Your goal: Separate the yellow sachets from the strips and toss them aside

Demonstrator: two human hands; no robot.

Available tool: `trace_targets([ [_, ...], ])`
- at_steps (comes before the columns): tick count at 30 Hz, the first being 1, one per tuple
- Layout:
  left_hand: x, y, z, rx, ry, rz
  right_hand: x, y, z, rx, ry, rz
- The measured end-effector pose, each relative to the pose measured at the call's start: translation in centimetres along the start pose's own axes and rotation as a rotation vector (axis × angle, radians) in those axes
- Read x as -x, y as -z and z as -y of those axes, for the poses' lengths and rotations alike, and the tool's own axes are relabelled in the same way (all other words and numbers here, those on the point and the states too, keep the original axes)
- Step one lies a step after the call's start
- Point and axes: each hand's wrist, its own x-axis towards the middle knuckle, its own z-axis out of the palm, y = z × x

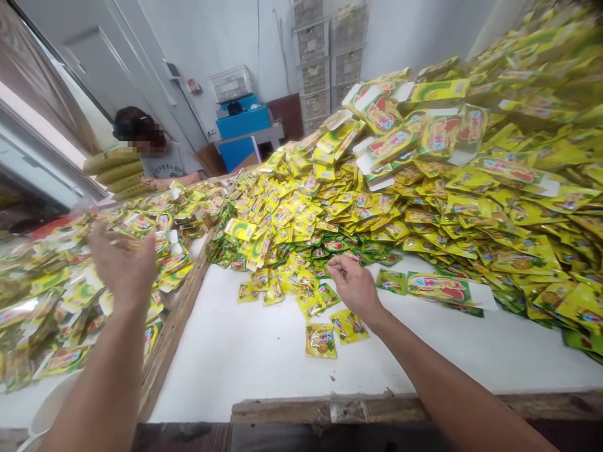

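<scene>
My left hand (123, 263), somewhat blurred, is raised over the left pile of flat candy boxes (66, 358). Its fingers are apart and nothing shows in them. Fingers curled into a pinch, my right hand (353, 285) is at the front edge of the big heap of small sachets (301, 207). Whatever it may hold is too small to make out. Just below it lie two yellow sachets (321, 341) on the white tabletop (226, 351). Right of the hand are a green sachet (392, 281) and a flattened yellow-green box (443, 287) with an open white flap.
A wooden strip (174, 333) divides the two piles. Several more boxes (391, 141) lie on the tall heap at right. Across the table sits another person (167, 160) beside stacked sacks (115, 172). Plastic crates (315, 69) stand against the wall. A wooden edge (277, 411) borders the front.
</scene>
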Motion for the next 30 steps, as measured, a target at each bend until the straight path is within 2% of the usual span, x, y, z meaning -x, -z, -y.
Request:
trace_targets([
  [1, 1.3, -0.7, -0.7, -0.033, -0.022, 0.014, 0.1, -0.6, -0.1, 0.049, 0.060, 0.026],
  [2, 3.3, -1.8, -1.5, -0.032, -0.050, 0.154, 0.2, -1.3, -0.2, 0.094, 0.127, 0.066],
  [4, 8.1, -4.6, -3.0, -0.037, -0.107, 0.546, 0.3, -2.6, -0.6, 0.171, 0.269, 0.172],
  [6, 12.6, -7.5, -4.1, -0.094, -0.185, 0.767, 0.2, -3.3, -1.1, 0.235, 0.369, 0.291],
  [7, 14.4, -8.7, -4.4, -0.123, -0.252, 0.823, 0.1, -3.4, -1.2, 0.264, 0.380, 0.332],
  [8, 15.7, -9.7, -4.5, -0.144, -0.333, 0.862, -0.1, -3.2, -1.4, 0.289, 0.360, 0.350],
  [10, 16.9, -10.7, -4.3, -0.184, -0.454, 0.906, -0.4, -2.4, -1.5, 0.309, 0.239, 0.306],
  [12, 16.9, -10.7, -4.1, -0.240, -0.481, 0.933, -0.9, -1.3, -1.5, 0.272, 0.062, 0.205],
  [14, 16.5, -10.1, -4.3, -0.306, -0.454, 0.902, -1.4, -0.2, -1.7, 0.166, -0.094, 0.123],
  [17, 16.7, -9.5, -6.1, -0.315, -0.435, 0.823, -2.2, 0.9, -2.2, -0.115, -0.256, 0.059],
  [18, 17.1, -9.6, -6.9, -0.290, -0.450, 0.830, -2.4, 1.2, -2.4, -0.216, -0.305, 0.053],
  [20, 18.2, -10.2, -8.7, -0.268, -0.512, 0.916, -2.6, 1.5, -2.6, -0.371, -0.386, 0.068],
  [23, 19.3, -11.6, -10.5, -0.346, -0.555, 1.105, -2.4, 1.7, -2.3, -0.457, -0.451, 0.132],
  [26, 19.2, -12.6, -10.4, -0.361, -0.466, 1.231, -2.1, 1.6, -2.2, -0.440, -0.453, 0.179],
  [28, 18.9, -12.9, -9.4, -0.265, -0.374, 1.244, -1.9, 1.4, -2.5, -0.365, -0.432, 0.184],
  [30, 18.7, -13.0, -8.1, -0.117, -0.270, 1.202, -1.8, 1.1, -2.9, -0.202, -0.344, 0.165],
])
